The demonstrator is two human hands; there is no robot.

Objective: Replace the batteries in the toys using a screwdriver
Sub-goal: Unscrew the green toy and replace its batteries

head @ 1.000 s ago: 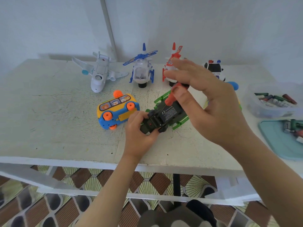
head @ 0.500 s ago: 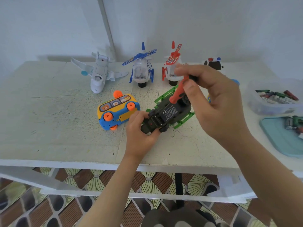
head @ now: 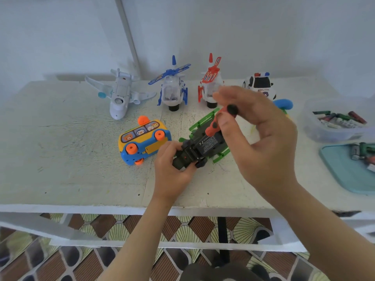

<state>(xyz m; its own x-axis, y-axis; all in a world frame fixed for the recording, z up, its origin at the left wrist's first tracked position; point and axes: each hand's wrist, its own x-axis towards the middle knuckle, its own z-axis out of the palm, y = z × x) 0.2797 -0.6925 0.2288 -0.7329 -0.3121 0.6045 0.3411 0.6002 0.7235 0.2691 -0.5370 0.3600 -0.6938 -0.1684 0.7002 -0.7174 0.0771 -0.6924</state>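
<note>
stubby red screwdriver (head: 212, 127), boxy black toy (head: 204, 145)

Both bare forearms rise from the bottom edge toward the frame's centre. The left hand (head: 172, 171), just below centre, curls fingers and thumb round the near end of a dark toy (head: 203, 147). The right hand (head: 261, 142), higher and right of centre, pinches a red screwdriver (head: 215, 124) between thumb and fingertips.
</note>
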